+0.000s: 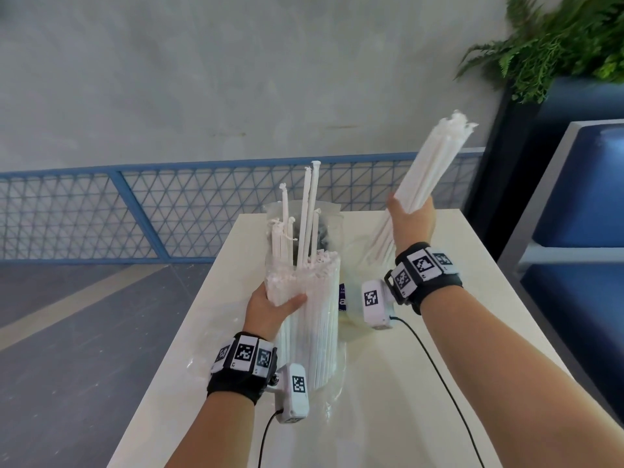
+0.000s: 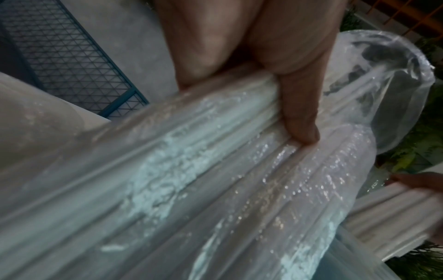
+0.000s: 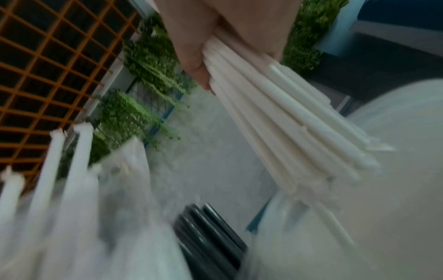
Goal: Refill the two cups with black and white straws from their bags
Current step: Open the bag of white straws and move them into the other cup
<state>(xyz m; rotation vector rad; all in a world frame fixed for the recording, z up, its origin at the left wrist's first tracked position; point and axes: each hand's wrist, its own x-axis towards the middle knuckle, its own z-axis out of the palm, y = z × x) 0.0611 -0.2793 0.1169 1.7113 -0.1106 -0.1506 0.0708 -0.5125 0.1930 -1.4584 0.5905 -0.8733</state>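
Note:
My left hand grips a clear plastic bag of white straws, standing it upright on the white table; the thumb presses into the plastic. Several straws stick up out of the bag's open top. My right hand holds a bunch of white straws raised above the table, tilted up to the right, clear of the bag. In the right wrist view this bunch fans down from the hand, and black straws show below beside the bag. No cup is plainly visible.
A second clear bag lies on the table behind my right wrist. A blue mesh fence runs beyond the table's far edge. A blue seat and a planter with ferns stand at the right.

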